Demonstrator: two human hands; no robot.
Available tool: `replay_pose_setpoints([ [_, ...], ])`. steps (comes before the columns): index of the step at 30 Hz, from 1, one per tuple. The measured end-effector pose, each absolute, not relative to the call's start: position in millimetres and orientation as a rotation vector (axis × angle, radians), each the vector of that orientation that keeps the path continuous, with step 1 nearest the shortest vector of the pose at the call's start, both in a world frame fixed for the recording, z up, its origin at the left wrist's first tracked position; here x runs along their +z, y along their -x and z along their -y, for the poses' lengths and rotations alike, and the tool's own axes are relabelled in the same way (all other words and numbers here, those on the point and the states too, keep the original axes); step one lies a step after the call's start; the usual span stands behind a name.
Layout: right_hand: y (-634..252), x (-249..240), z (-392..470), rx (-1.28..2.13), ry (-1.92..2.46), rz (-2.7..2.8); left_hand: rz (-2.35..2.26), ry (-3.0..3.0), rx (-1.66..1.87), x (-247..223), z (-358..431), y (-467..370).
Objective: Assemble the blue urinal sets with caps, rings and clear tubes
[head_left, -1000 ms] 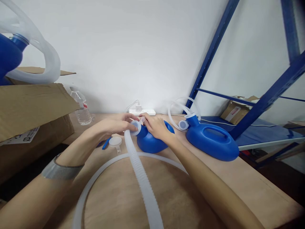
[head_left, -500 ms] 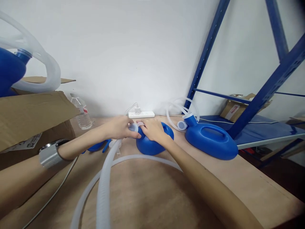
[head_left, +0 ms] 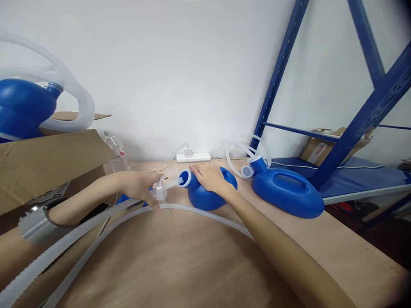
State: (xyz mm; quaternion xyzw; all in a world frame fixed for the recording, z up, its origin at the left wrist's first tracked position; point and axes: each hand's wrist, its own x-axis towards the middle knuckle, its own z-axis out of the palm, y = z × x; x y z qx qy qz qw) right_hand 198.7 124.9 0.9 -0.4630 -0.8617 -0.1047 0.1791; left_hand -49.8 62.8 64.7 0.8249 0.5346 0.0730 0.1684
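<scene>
Altogether, jugs: three, all blue; the middle jug [head_left: 204,199] and right jug [head_left: 285,199] on the table [head_left: 192,261], the left jug [head_left: 24,98] at the top of the near carton [head_left: 48,158].
Cartons: two, the near carton at left, the far carton [head_left: 316,152] on the blue shelf [head_left: 353,172].
Along the wall: one clear bottle [head_left: 118,161], one power strip [head_left: 193,158], one plug [head_left: 188,151] in it.
Left hand [head_left: 138,185]: grip closed around a translucent cap [head_left: 159,191]; a hose [head_left: 64,241] runs from that hand toward the lower left.
Right hand [head_left: 210,176]: grip curled over the middle jug behind its neck, holding it; far fingertips hidden.
Cap: inside the left grip, just left of the middle jug's mouth and apart from its rim.
Slim tube [head_left: 173,184]: spans that gap, tip at the mouth; whether inside cannot be told.
Middle jug: beneath the right palm, mouth uncovered, facing left.
Right jug: pale tubing [head_left: 267,147] looped behind its neck.
Carton contents: near one's interior hidden; far one open, pale contents too small to tell.
</scene>
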Motion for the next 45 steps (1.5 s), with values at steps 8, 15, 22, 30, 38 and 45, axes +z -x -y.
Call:
replay_pose_setpoints([
  [8,-199.1,4.6,-122.1,-0.295,1.331,2.485,-1.73,-2.355,-0.182,69.2,-59.1,76.5],
  [15,-197.5,9.3,-118.7,-0.286,1.371,2.491,-1.791,-2.422,0.045,46.7,-80.9,61.5],
  [22,-198.9,5.9,-122.1,-0.322,1.338,2.532,-1.327,-2.818,0.676,35.3,-55.2,-0.6],
  [30,-199.9,6.4,-121.9,-0.34,1.308,2.557,-1.321,-2.716,0.512,30.7,-68.0,-5.5],
  [38,-199.7,4.8,-121.2,-0.354,1.33,2.528,-1.143,-2.699,0.311,49.7,-84.8,-0.8],
  [45,-200.0,7.6,-117.8,-0.345,1.341,2.549,-1.176,-2.67,0.399,44.2,-83.0,-0.7],
])
